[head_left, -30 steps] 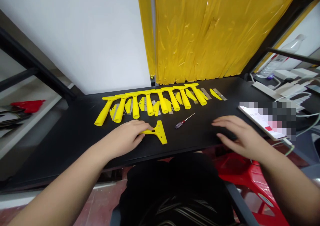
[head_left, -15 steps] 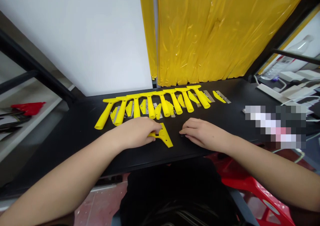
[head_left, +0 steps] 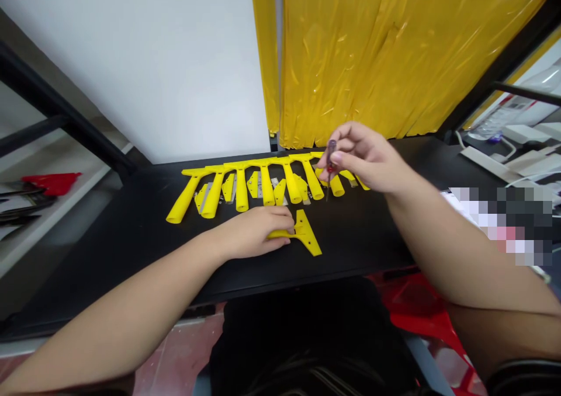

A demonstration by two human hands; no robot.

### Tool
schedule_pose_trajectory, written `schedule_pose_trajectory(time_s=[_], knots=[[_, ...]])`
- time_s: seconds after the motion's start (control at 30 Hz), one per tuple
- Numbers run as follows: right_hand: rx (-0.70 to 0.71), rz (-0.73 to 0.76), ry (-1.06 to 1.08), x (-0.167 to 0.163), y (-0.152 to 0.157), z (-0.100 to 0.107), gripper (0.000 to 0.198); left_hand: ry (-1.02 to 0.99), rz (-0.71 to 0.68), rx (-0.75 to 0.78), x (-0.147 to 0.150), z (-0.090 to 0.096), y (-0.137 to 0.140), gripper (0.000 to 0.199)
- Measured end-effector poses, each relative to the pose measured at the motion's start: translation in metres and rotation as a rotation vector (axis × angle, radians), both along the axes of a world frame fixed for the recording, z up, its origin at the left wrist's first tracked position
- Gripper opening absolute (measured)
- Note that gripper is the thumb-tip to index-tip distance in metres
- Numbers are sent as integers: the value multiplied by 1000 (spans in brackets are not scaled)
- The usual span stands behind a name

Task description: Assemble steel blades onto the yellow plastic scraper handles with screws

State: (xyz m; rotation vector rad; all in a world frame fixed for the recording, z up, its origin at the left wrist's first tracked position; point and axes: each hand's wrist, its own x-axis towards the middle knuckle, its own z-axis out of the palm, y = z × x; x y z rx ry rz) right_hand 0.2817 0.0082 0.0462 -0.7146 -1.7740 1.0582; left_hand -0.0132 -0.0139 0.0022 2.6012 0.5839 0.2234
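Observation:
My left hand (head_left: 269,231) is closed round the handle of a yellow scraper (head_left: 309,237), whose flat wide head points right, low over the black table. In my raised right hand (head_left: 359,155) is a small screwdriver (head_left: 332,150) with a dark purplish handle, held between thumb and fingers with its thin shaft pointing down. Behind my hands lies a row of several yellow scraper handles (head_left: 242,188). Among them lie yellow plates (head_left: 254,184) and grey metal blades (head_left: 232,187). My right hand hides the right end of the row.
The black table (head_left: 144,267) ends close to my lap. A white panel (head_left: 175,63) and a yellow plastic curtain (head_left: 342,63) stand behind it. White boxes, cables and a clear bottle (head_left: 495,118) are at the right. Below is a red stool (head_left: 421,308).
My right hand has risen from the table's front area, up and back, and the screwdriver now shows in it. The left hand and its scraper have shifted slightly right.

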Motion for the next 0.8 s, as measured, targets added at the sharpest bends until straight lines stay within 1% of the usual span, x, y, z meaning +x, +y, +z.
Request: schedule_pose_trajectory(time_s=[0.07,0.13,0.2,0.27,0.33,0.4,0.47,0.53,0.57,0.6,0.63,0.67,0.7,0.73,0.77,0.8], knots=[[-24,-11,70,-7,13,-19,43,-8,4,-4,0,-2,1,8],[-45,-32,84,-3,20,-30,44,-13,20,-3,-1,-2,2,9],[-56,-91,165,10,23,-31,40,-19,38,21,-2,-3,2,15],[-78,-173,283,28,25,-24,34,-49,47,50,-2,-3,0,20],[-103,-240,331,45,27,-17,30,-132,89,50,-1,-3,-3,21],[-88,-305,318,54,30,-16,29,-299,170,-33,0,-4,-6,24],[-19,-364,282,58,35,-21,31,-495,251,-226,3,-6,-7,31],[103,-437,201,62,41,-28,30,-646,309,-459,6,-6,-5,38],[165,-499,144,66,44,-31,29,-695,340,-557,7,-6,-3,41],[214,-591,77,73,48,-33,26,-726,372,-635,8,-5,-1,43],[232,-703,9,82,52,-34,22,-749,405,-694,9,-4,1,44],[204,-838,-71,93,55,-35,19,-760,438,-739,9,-3,2,44],[142,-986,-180,106,58,-35,15,-753,467,-774,8,-2,4,45],[51,-1075,-349,119,60,-35,13,-727,485,-795,7,-1,4,45],[-32,-1169,-534,131,62,-35,20,-688,487,-805,6,0,4,46],[-100,-1203,-629,142,62,-35,24,-633,471,-809,5,0,3,48]])
